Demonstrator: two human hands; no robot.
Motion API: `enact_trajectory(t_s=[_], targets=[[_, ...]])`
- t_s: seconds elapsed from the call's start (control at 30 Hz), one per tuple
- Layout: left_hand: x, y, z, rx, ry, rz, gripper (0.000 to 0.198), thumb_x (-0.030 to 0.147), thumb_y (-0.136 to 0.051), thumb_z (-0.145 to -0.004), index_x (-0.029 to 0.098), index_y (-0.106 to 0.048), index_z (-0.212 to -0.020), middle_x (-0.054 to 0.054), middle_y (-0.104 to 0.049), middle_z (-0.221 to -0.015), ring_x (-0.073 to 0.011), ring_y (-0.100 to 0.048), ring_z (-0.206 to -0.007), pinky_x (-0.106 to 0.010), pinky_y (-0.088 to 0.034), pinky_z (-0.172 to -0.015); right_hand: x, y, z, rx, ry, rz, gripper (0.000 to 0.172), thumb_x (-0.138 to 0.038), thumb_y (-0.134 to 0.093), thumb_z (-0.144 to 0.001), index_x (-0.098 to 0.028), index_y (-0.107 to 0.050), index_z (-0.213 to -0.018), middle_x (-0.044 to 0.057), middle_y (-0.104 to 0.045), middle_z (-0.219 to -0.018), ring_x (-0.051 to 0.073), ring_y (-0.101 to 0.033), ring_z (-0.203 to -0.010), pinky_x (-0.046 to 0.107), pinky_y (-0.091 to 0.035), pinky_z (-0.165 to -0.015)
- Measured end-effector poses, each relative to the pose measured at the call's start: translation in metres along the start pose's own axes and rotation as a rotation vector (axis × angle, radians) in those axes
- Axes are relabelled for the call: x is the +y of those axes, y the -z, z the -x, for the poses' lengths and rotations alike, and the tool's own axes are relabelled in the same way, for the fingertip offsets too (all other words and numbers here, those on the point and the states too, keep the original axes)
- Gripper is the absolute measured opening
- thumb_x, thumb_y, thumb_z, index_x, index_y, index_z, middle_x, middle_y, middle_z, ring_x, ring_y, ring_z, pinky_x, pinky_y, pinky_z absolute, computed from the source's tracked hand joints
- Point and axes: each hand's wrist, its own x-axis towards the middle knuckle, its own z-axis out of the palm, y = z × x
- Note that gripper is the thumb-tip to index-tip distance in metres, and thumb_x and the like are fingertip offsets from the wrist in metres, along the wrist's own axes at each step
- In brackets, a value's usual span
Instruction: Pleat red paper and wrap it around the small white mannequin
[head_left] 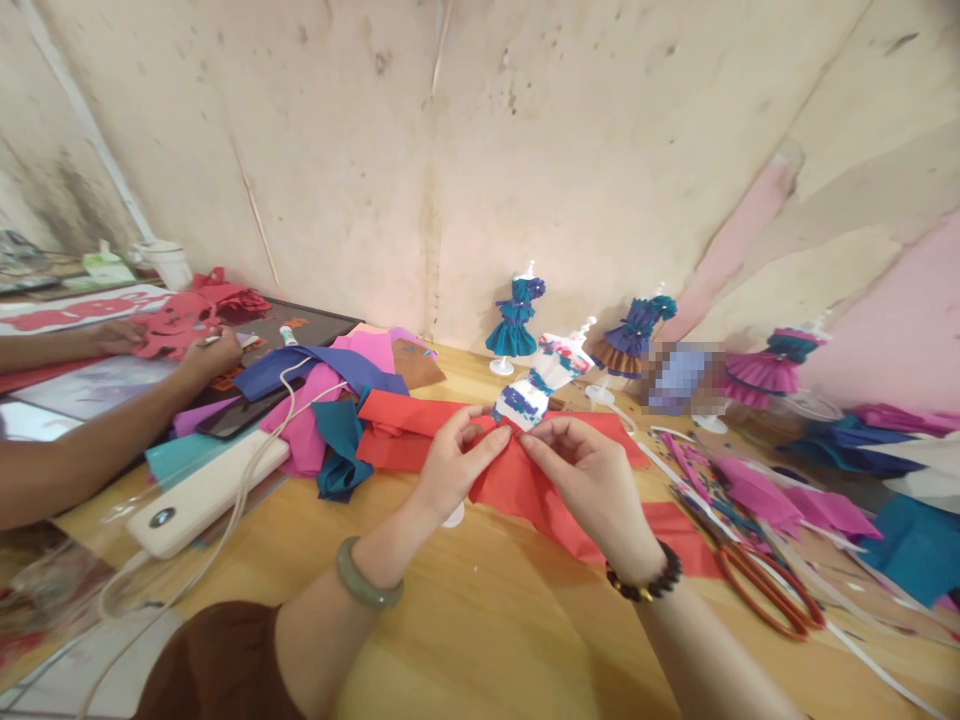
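Observation:
My left hand [463, 455] and my right hand [581, 475] both pinch the upper edge of a piece of red crepe paper [517, 490], thumbs close together. Right behind the fingertips a small white dress-form mannequin [556, 362] leans to the right, with red, teal and blue scraps stuck on its chest, waist and hips. The pinched paper lies against its lower end; whether my fingers also touch the mannequin is hidden. More folded red paper [397, 425] stretches behind my hands, left and right.
Dressed mini mannequins stand by the wall: a teal one [512, 325], a blue-brown one [634, 335], a pink one [772, 365]. Orange-handled scissors [772, 595] lie right, near paper scraps [757, 490]. A white power bank [210, 490] with cable sits left, beside another person's arms [82, 450] holding red cut-out paper [176, 325].

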Motion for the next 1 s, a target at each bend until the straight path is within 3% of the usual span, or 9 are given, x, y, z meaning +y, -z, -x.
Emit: enact_trajectory(t_s=[0.1,0.27,0.43,0.7,1.0], targets=[[0.0002,0.0005,-0.0001,0.015,-0.002,-0.044,0.056,0.049,-0.080,-0.065,0.017,-0.062,-0.107,-0.002,-0.068,-0.079,-0.0157,-0.064,-0.077,-0.025,-0.048,-0.070,-0.0002,-0.0009,0.0004,0.009,-0.005,-0.008,0.032,-0.051,-0.071,-0.075,-0.020,-0.064,-0.074,0.004,-0.069,-0.072,0.018,-0.062,-0.067,0.031,-0.051,-0.064],[-0.0026,0.0018,-0.0004,-0.055,-0.082,-0.088,0.050,0.038,-0.079,-0.071,0.017,-0.059,-0.112,-0.008,-0.072,-0.101,-0.0193,-0.066,-0.095,-0.029,-0.050,-0.085,-0.0006,-0.0002,0.0012,0.016,-0.024,-0.011,0.030,-0.049,-0.070,-0.076,-0.020,-0.063,-0.073,0.004,-0.067,-0.070,0.017,-0.061,-0.065,0.030,-0.050,-0.062],[-0.0042,0.0016,-0.0005,-0.096,-0.104,-0.056,0.046,0.035,-0.078,-0.072,0.018,-0.060,-0.111,-0.009,-0.072,-0.105,-0.0211,-0.066,-0.102,-0.032,-0.050,-0.091,-0.0015,0.0009,0.0008,0.022,-0.016,0.021,0.033,-0.052,-0.071,-0.075,-0.020,-0.062,-0.072,0.003,-0.066,-0.069,0.017,-0.059,-0.064,0.030,-0.048,-0.061],[-0.0002,0.0024,0.0007,-0.016,-0.043,-0.065,0.052,0.044,-0.078,-0.070,0.017,-0.062,-0.111,-0.005,-0.071,-0.092,-0.0193,-0.066,-0.089,-0.028,-0.051,-0.080,0.0024,0.0000,0.0005,0.028,0.024,0.061,0.031,-0.047,-0.069,-0.077,-0.022,-0.052,-0.071,-0.001,-0.057,-0.066,0.015,-0.053,-0.062,0.028,-0.044,-0.060],[-0.0041,0.0051,-0.0017,-0.013,-0.083,-0.195,0.052,0.039,-0.075,-0.074,0.015,-0.060,-0.118,-0.009,-0.072,-0.096,-0.0225,-0.065,-0.097,-0.032,-0.050,-0.084,0.0023,-0.0017,0.0020,0.053,0.052,0.108,0.029,-0.040,-0.067,-0.079,-0.023,-0.045,-0.071,-0.003,-0.052,-0.067,0.014,-0.049,-0.063,0.027,-0.040,-0.060]])
